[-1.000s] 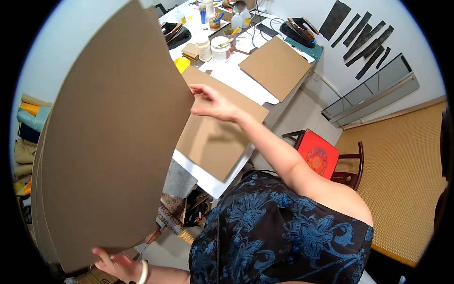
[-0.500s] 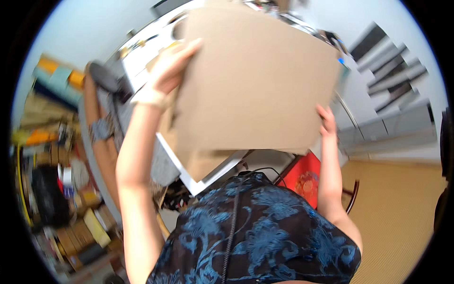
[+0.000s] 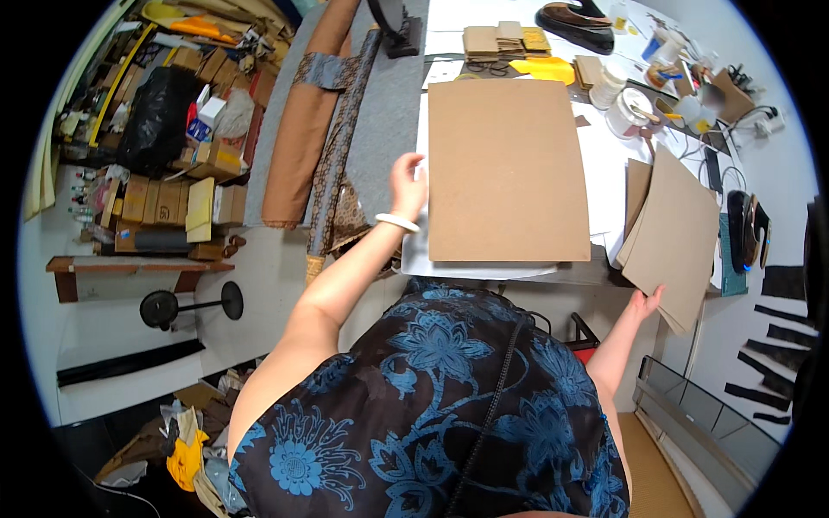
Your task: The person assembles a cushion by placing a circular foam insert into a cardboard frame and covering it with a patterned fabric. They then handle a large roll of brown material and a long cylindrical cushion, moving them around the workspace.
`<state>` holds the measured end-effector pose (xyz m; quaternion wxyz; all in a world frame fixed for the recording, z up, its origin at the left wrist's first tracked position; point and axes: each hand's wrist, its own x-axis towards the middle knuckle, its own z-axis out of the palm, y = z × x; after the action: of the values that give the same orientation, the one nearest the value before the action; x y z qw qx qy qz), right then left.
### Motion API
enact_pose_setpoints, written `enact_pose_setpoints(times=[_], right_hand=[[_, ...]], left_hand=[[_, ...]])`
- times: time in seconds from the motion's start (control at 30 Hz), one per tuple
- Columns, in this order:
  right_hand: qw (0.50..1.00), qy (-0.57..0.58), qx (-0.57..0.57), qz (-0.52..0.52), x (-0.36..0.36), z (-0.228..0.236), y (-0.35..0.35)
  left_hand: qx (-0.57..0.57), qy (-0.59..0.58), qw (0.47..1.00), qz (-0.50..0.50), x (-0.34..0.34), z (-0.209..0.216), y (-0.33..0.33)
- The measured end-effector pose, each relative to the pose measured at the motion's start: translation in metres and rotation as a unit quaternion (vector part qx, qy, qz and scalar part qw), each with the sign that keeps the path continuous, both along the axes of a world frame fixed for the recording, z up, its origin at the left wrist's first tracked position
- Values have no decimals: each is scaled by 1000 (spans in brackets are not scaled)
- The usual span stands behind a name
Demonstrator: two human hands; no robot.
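Note:
A large brown cardboard sheet (image 3: 509,173) lies flat near the front edge of the white table, over white paper. Beside its left edge is my left hand (image 3: 408,186), loosely curled with thumb and fingers apart and nothing visible in it; a white bangle circles the wrist. Whether its fingertips touch the sheet I cannot tell. At the table's right end, my right hand (image 3: 646,304) grips the near edge of several fanned-out cardboard sheets (image 3: 678,229), which stick out past the table edge. Part of that hand's fingers is hidden by the sheets.
Behind the large sheet are small cardboard pieces (image 3: 505,41), a yellow piece (image 3: 546,69), a white jar (image 3: 610,84) and an open tub with a brush (image 3: 629,112). Brown rolls (image 3: 306,121) lie on the grey surface at left. A black shoe-like object (image 3: 577,26) is farther back.
The cardboard held up between both hands is lowered. A large sheet now lies on the table, my left hand has come off it, and my right hand holds several sheets at the right.

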<state>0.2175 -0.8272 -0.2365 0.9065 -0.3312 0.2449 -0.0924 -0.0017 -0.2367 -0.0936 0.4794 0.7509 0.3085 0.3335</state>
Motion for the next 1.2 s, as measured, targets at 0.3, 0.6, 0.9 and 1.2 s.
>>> enact_pose_setpoints(times=[0.3, 0.6, 0.9, 1.2], right_hand=[[924, 270, -119, 244, -9, -2, 67], [920, 112, -351, 132, -118, 106, 167], [804, -184, -519, 225, -229, 251, 410], [549, -357, -457, 601, -309, 253, 607]], left_hand=[[62, 337, 912, 226, -167, -92, 185], [141, 473, 865, 88, -119, -97, 262], [-145, 137, 980, -26, -157, -82, 303], [-305, -189, 927, -107, -126, 100, 277]])
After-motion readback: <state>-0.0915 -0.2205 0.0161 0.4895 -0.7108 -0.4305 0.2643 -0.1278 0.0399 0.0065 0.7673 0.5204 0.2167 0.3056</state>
